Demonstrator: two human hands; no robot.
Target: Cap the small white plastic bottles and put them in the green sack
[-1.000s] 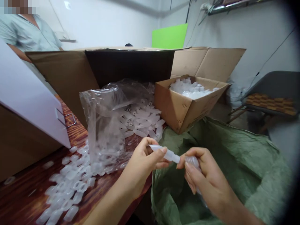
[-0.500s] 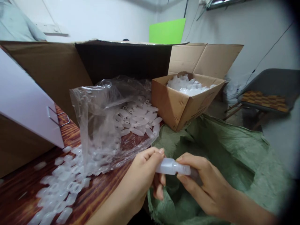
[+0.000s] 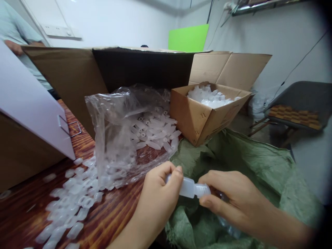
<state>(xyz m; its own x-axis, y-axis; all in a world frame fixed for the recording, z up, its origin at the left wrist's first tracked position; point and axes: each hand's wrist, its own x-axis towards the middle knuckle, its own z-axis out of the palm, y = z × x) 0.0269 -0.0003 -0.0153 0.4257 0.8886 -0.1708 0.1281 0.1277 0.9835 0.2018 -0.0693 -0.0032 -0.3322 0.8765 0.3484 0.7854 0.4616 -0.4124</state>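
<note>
1. The left hand (image 3: 160,193) has its fingers curled around the left end of a small translucent bottle (image 3: 190,188), with the thumb pressing on top.
2. The right hand (image 3: 233,204) pinches the other end of the bottle between thumb and fingers.
3. The bottle lies almost level between the two hands, above the near edge of the green sack (image 3: 246,162) and just beside the wooden surface (image 3: 116,214).
4. A clear bag (image 3: 116,138) with many white pieces inside lies on the surface behind the left hand.
5. Loose caps (image 3: 75,200) are spread on the surface to the left of the bag.
6. A small box (image 3: 194,117) filled with white pieces stands to the right of the bag, and a big box (image 3: 67,79) stands open behind it.
7. A person (image 3: 12,31) in a pale shirt is at the far left, behind the big box.
</note>
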